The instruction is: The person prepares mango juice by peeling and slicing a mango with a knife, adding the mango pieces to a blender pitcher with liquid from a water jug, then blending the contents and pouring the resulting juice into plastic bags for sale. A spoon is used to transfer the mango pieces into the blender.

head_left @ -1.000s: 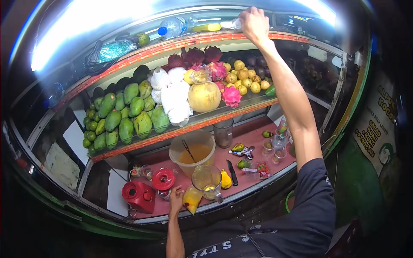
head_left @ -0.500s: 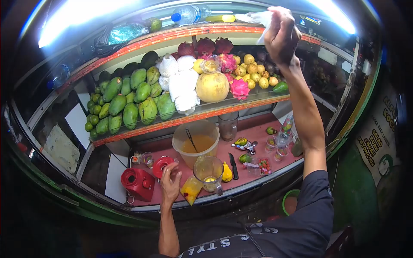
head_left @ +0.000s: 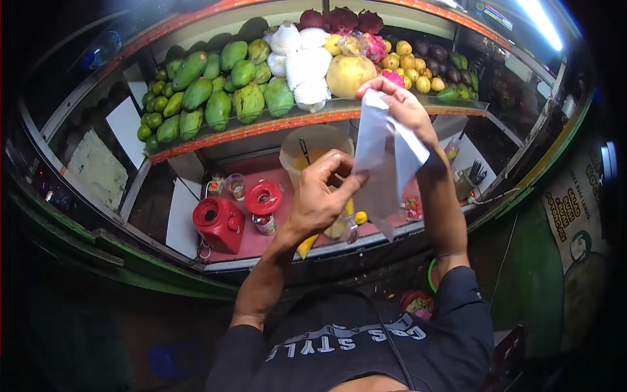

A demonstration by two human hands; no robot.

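Note:
In the head view, a thin, translucent plastic bag [head_left: 377,140] hangs in front of me, above the stall counter. My right hand [head_left: 406,112] grips its upper end between thumb and fingers. At the bag's left edge, my left hand [head_left: 321,195] is closed in a pinch, thumb against fingers. Behind the hands stands a plastic bucket [head_left: 287,151] of orange liquid with a black handle in it. Part of a filled bag of yellow-orange fruit [head_left: 307,247] shows below my left hand. The blender jug [head_left: 349,233] beside it is mostly hidden.
A red blender base [head_left: 219,225] and a red round lid [head_left: 263,196] sit at the left of the pink counter [head_left: 251,245]. Above runs a fruit shelf [head_left: 261,129] with green mangoes [head_left: 219,110] and a large yellow melon [head_left: 349,75]. Strawberries [head_left: 412,208] lie behind the bag.
My right hand has come down from the top shelf with the plastic bag. My left hand has risen from the counter and moved right to the bag. The view has tilted downward.

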